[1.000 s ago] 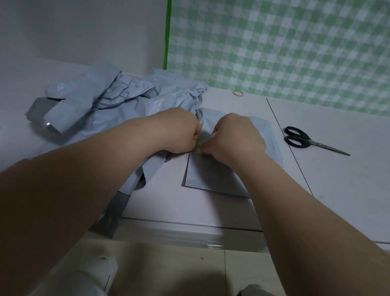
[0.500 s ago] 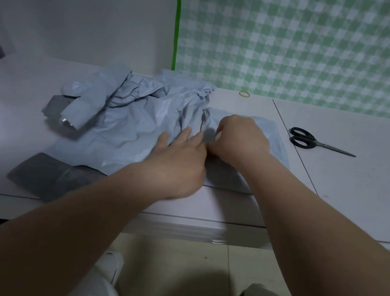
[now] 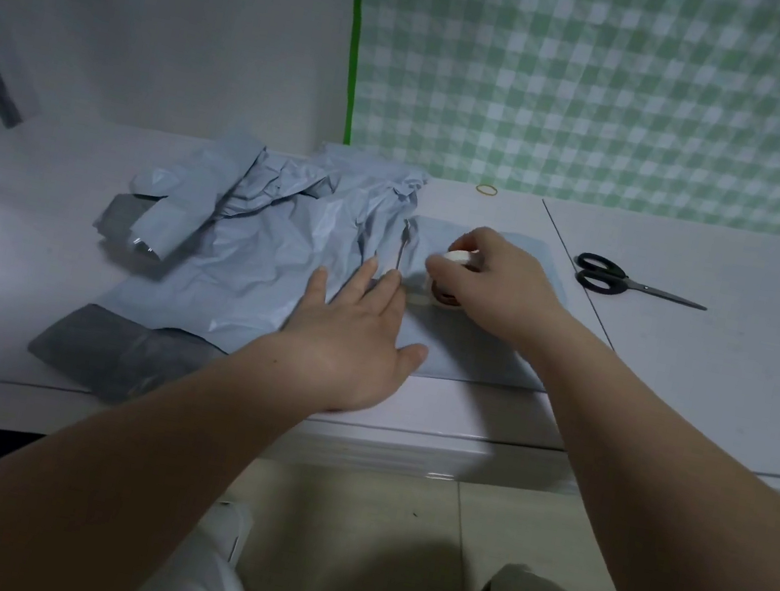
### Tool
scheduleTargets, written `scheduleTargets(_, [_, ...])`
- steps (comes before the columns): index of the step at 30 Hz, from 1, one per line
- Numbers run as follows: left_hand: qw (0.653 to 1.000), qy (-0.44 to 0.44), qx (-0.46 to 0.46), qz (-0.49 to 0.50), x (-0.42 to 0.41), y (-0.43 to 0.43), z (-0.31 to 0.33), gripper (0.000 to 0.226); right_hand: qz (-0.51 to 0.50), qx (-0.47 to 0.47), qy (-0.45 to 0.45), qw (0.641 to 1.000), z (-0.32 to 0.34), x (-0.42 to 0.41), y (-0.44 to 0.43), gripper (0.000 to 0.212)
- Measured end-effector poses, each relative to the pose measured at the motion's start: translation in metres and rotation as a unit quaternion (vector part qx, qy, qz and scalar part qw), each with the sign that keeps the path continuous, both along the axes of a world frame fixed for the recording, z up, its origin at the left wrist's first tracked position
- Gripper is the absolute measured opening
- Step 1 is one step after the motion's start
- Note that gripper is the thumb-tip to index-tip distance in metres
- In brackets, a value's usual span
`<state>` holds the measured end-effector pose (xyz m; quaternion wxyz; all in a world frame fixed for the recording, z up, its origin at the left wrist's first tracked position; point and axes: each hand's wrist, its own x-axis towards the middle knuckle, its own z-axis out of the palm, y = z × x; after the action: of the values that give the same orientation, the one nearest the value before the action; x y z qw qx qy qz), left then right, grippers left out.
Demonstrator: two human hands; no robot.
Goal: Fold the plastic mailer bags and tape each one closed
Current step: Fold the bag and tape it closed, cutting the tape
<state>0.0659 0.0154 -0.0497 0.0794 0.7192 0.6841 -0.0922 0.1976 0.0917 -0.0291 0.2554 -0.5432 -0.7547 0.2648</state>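
Observation:
A pile of crumpled light-blue mailer bags [image 3: 252,239] lies on the white table [image 3: 724,396], some showing a dark grey inner side. A flat folded mailer [image 3: 481,358] lies to the right of the pile. My left hand [image 3: 348,340] lies flat with straight fingers, pressing the bag's left part down. My right hand [image 3: 489,281] grips a roll of tape [image 3: 450,280] standing on the folded mailer, a pale strip of tape running left from it toward my left fingertips.
Black scissors [image 3: 625,282] lie on the table to the right, past a seam in the tabletop. A yellow rubber band [image 3: 487,189] lies near the back wall. A green checked cloth hangs behind. My knees show below the table's front edge.
My two fists have parted. The left hand opened and came down flat on the bags. The right hand now holds a tape roll on the folded mailer. The view shifted left.

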Motion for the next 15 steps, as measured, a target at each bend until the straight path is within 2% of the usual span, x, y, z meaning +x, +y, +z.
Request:
scheduleTargets(5, [0.997, 0.060, 0.044, -0.020, 0.004, -0.005, 0.004, 0.070, -0.025, 0.042, 0.121, 0.991, -0.028, 0.009, -0.012, 0.023])
scheduleTargets(8, [0.995, 0.061, 0.072, -0.043, 0.013, -0.003, 0.005, 0.068, -0.020, 0.068, 0.114, 0.991, -0.032, 0.009, -0.012, 0.027])
scheduleTargets(12, [0.999, 0.009, 0.046, -0.010, 0.019, 0.001, -0.003, 0.068, -0.010, 0.057, 0.114, 0.992, -0.032, 0.009, -0.010, 0.031])
scheduleTargets(15, [0.999, 0.001, 0.043, -0.002, 0.019, 0.001, -0.007, 0.070, -0.016, 0.045, 0.129, 0.990, -0.029, 0.008, -0.005, 0.029])
